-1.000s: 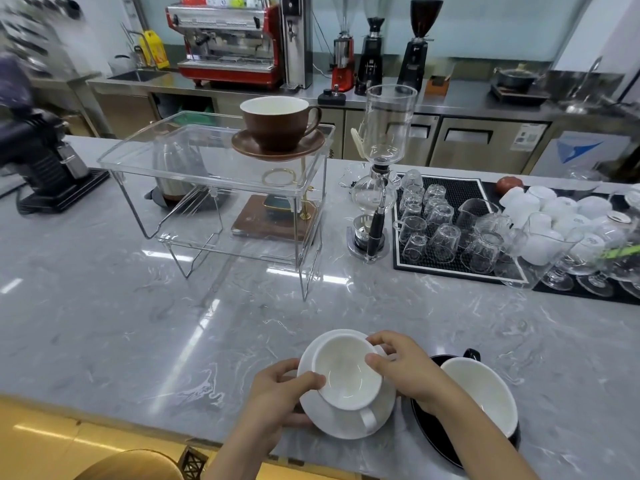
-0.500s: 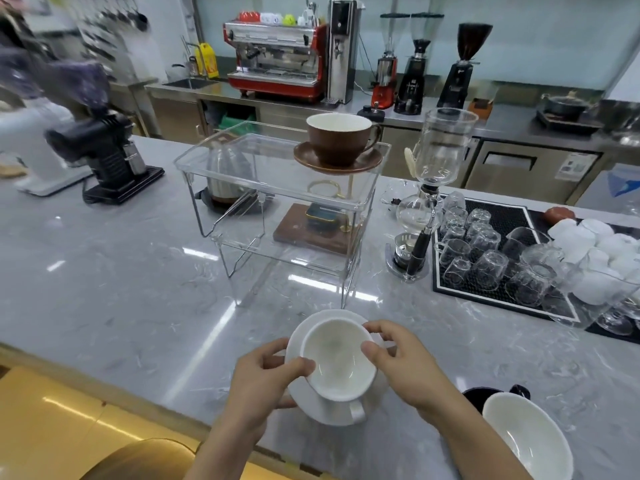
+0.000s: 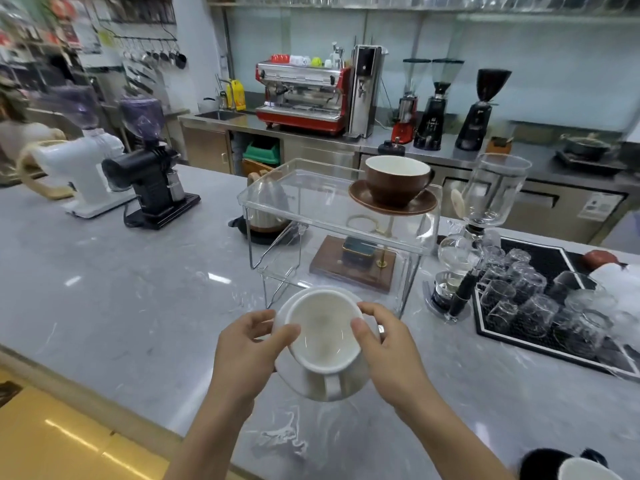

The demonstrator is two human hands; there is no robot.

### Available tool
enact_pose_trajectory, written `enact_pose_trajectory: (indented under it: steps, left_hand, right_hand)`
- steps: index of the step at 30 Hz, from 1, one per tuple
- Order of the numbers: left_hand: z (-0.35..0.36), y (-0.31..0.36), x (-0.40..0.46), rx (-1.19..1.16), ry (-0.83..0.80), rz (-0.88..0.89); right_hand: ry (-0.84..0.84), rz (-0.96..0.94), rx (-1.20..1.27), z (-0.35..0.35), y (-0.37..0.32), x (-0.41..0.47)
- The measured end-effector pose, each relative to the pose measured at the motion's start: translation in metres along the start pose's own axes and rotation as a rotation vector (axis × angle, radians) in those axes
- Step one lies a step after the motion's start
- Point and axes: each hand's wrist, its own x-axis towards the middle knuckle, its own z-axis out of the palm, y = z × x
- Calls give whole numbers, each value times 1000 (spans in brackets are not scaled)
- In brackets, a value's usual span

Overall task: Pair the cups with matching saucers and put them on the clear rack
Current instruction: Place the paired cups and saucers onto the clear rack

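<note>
I hold a white cup (image 3: 323,336) on its white saucer (image 3: 313,382) in the air above the counter, handle toward me. My left hand (image 3: 247,351) grips the set's left side and my right hand (image 3: 388,348) grips its right side, thumbs on the cup rim. The clear rack (image 3: 311,202) stands just beyond, with a brown cup (image 3: 396,180) on a brown saucer (image 3: 391,202) at its right end. A black saucer (image 3: 540,462) with a white-lined cup (image 3: 585,471) shows at the bottom right corner.
A glass siphon brewer (image 3: 485,220) stands right of the rack, then a black mat (image 3: 540,261) with several upturned glasses. A wooden scale block (image 3: 353,265) and a kettle (image 3: 270,206) sit under and behind the rack. Two grinders (image 3: 117,171) stand far left on the marble counter (image 3: 121,289).
Both hands have lifted the white cup and saucer off the counter and carried them forward toward the rack. The black saucer set has slid to the bottom right of the view.
</note>
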Motion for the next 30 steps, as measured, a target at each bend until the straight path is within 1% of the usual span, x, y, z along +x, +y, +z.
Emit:
enact_pose_trajectory:
  steps: [6,17,26,30]
  left_hand:
    - [2,16,36,17,18,50]
    - [32,30,113,117,-23,138]
    - [52,42,166,203,-84,139]
    - [60,53,186,232,-127,126]
  right_hand:
    - [127,-55,-50,24,-19,30]
    - [260,-29,2,34,-30,88]
    - [323,72,35,32,-31,130]
    - [325,104,47,33,-31,147]
